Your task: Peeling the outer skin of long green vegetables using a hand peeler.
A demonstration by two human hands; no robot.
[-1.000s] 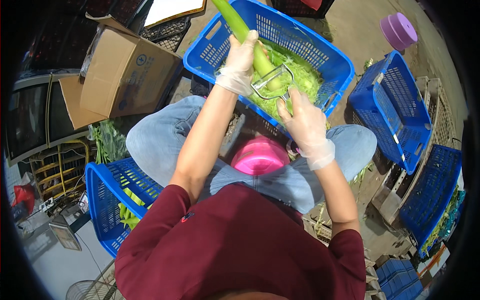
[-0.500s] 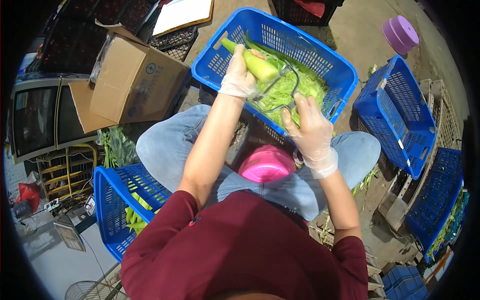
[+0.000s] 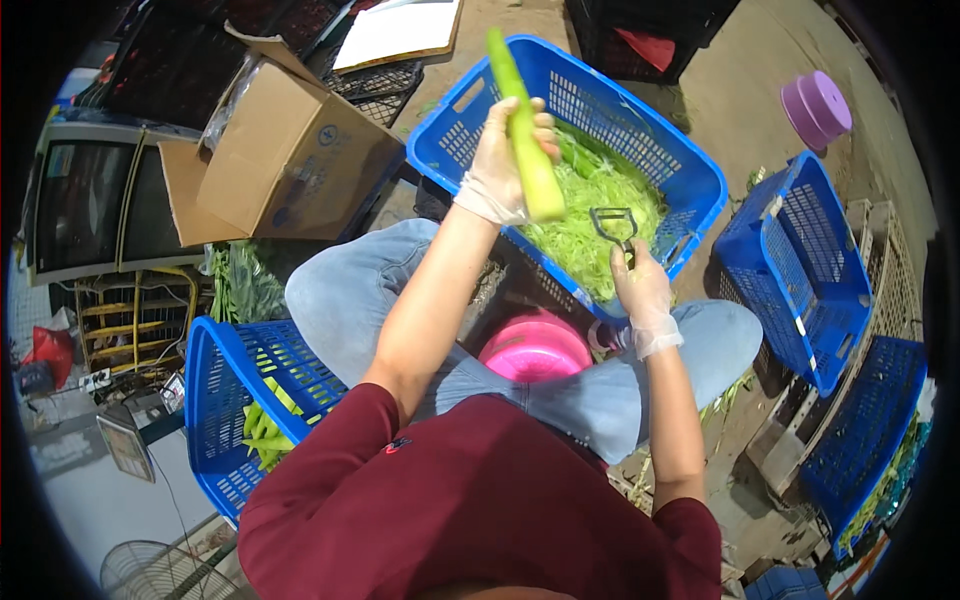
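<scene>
My left hand [image 3: 505, 160], in a clear glove, grips a long, pale green celtuce stem [image 3: 530, 150] above the basket's left part. The stem points away from me, its thick pale end nearest me. In my gloved right hand [image 3: 640, 280] is a dark Y-shaped peeler [image 3: 613, 222], its head up and apart from the stem. Below both hands stands a blue slatted basket [image 3: 680, 130] with a heap of thin green peelings [image 3: 590, 220] in it. Longer green pieces lie at the heap's far side.
Left of my leg, a blue basket [image 3: 205, 420] holds several green stems [image 3: 268, 425]. An open cardboard box [image 3: 290, 160] stands at the far left. A pink tub [image 3: 535, 347] sits between my legs. Another blue basket [image 3: 800, 270] and a purple stool [image 3: 817, 108] are at the right.
The stem has swung more upright and away from the peeler. My right hand has dropped lower and to the right with the peeler, and the view has shifted slightly.
</scene>
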